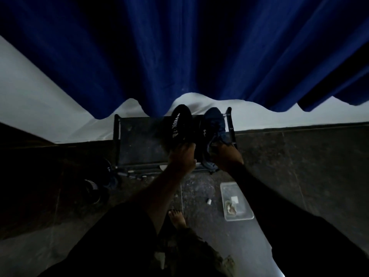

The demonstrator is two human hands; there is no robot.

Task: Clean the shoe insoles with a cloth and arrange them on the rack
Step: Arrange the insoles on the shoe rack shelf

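- My left hand point(180, 156) grips the heel end of a black sneaker point(180, 122) with white lettering along its side; the fingers point(189, 145) curl round the heel, and the toe points away from me, toward the wall.
- My right hand point(227, 156) holds a dark blue sneaker point(214, 124) at its collar; the fingers are curled on the shoe, though in the dim light I cannot tell whether they reach inside it.
- The two sneakers sit side by side, close together, over the right half of the top shelf of a black shoe rack point(139, 140). I cannot tell whether they rest on the shelf or are held just above it.
- No insole can be made out; the openings of both shoes are hidden by my hands and the dark.
- The rack stands on a dark speckled floor point(289, 166) against a pale wall, beneath a blue curtain point(179, 56).
- More dark footwear point(93, 186) lies on the floor left of the rack.
- A clear plastic tray point(236, 200) with small scraps lies on the floor, right of my bare foot point(177, 217).
- A small white object point(209, 201) lies just left of the tray.
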